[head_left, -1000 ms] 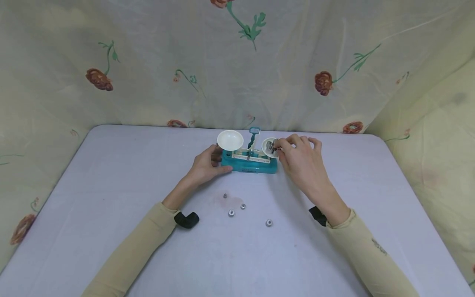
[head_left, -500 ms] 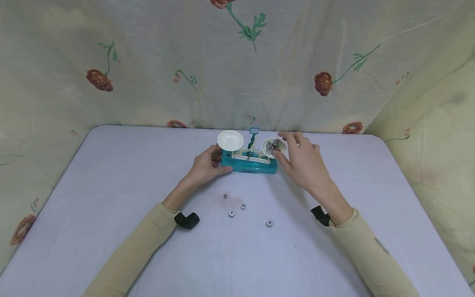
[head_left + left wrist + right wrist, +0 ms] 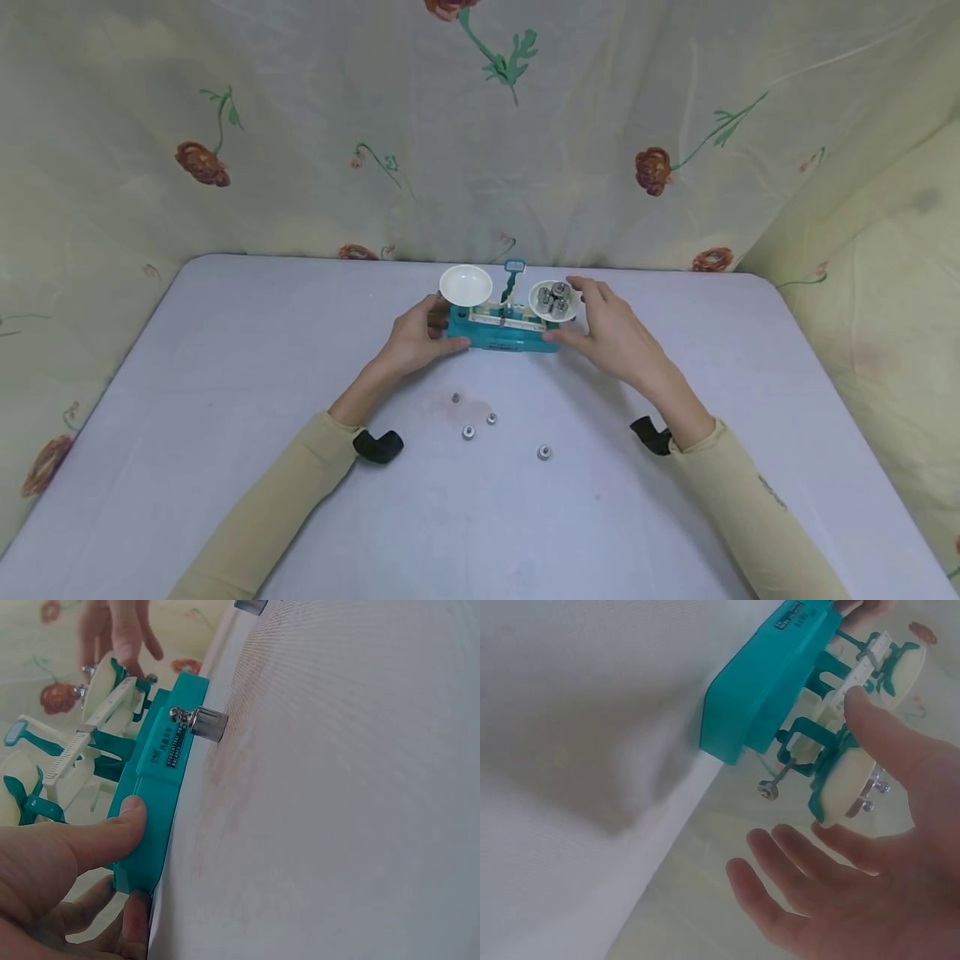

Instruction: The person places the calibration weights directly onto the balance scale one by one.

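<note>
A teal balance scale (image 3: 501,337) with two white pans stands near the table's far edge. My left hand (image 3: 411,337) grips the left end of its base, thumb on the front face (image 3: 129,817). The left pan (image 3: 466,286) holds nothing. Metal weights (image 3: 559,306) sit grouped in the right pan (image 3: 534,302). My right hand (image 3: 611,333) is around that pan with spread fingers and nothing in its grasp. In the right wrist view, its thumb is near the beam (image 3: 859,675) and the other fingers lie below the pan (image 3: 841,784); contact is unclear.
Several small metal weights lie loose on the white tabletop (image 3: 300,333) in front of the scale, one (image 3: 544,452) nearer and to the right, another (image 3: 456,397) farther left. A flowered cloth (image 3: 300,125) hangs behind the table.
My right hand has let go of a weight in the right pan and drawn back, its fingers spreading and lowering around the pan. The left hand keeps its grip on the base.
</note>
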A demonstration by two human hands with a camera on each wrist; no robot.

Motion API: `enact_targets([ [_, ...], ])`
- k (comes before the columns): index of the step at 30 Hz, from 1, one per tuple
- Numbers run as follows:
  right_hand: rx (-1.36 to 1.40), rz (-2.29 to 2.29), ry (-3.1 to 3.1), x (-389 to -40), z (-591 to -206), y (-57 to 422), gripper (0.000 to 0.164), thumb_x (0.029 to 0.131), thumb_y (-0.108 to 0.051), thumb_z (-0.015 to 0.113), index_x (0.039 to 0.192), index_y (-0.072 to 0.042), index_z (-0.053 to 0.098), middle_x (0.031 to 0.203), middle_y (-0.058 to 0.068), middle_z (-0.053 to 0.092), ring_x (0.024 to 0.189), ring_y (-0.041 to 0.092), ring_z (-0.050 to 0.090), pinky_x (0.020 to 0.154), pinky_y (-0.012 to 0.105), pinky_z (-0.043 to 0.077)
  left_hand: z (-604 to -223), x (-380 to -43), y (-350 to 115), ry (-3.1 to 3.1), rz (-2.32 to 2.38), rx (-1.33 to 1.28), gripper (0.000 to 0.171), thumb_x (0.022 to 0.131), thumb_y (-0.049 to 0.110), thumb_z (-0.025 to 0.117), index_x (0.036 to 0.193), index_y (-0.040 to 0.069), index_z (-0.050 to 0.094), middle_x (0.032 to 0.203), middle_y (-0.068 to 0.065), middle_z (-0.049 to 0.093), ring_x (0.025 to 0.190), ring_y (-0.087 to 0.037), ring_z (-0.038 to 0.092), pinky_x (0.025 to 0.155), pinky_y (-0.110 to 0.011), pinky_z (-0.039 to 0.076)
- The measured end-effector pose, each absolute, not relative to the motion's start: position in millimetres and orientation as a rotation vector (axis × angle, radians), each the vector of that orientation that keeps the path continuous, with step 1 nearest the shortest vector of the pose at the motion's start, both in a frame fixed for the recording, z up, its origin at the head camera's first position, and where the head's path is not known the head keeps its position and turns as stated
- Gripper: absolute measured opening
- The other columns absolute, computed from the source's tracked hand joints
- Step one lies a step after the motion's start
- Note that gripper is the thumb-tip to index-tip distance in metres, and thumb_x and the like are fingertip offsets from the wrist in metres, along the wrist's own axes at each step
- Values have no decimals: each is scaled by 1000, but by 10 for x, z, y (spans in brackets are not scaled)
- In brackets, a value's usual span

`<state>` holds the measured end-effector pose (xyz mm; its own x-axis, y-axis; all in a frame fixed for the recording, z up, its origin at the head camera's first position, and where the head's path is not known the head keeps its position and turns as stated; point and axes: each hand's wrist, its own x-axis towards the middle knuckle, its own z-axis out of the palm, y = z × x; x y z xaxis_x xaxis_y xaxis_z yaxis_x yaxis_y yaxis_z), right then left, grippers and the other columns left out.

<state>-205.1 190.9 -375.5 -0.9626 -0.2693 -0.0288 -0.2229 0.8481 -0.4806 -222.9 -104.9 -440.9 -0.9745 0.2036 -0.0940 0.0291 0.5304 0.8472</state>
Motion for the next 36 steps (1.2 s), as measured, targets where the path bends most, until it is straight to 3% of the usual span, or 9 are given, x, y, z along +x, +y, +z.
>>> enact_targets([
  [10, -397, -803, 2868, -2127, -3868, 1958, 103, 96, -33, 83, 168, 4, 19, 167, 32, 41, 144, 50, 55, 116, 63, 51, -4424, -2223, -1052, 2594, 1414, 196, 76, 96, 18, 83, 160, 4, 44, 160, -19, 55, 141, -37, 61, 119, -47, 54],
  [20, -426, -888, 2827, -2195, -4051, 1988, 80, 95, -27, 84, 159, -1, 44, 153, 25, 60, 139, 49, 61, 115, 64, 52, -4413, -2223, -1063, 2575, 1428, 207, 75, 96, 18, 83, 158, 3, 45, 159, -19, 55, 141, -37, 60, 120, -46, 53],
  [36, -429, -989, 2718, -2233, -4157, 2032, 73, 100, -24, 79, 159, 1, 45, 143, 28, 67, 131, 46, 69, 110, 56, 58, -4450, -2212, -1063, 2585, 1432, 220, 78, 97, 18, 82, 160, 1, 39, 162, -20, 52, 141, -38, 60, 120, -48, 52],
])
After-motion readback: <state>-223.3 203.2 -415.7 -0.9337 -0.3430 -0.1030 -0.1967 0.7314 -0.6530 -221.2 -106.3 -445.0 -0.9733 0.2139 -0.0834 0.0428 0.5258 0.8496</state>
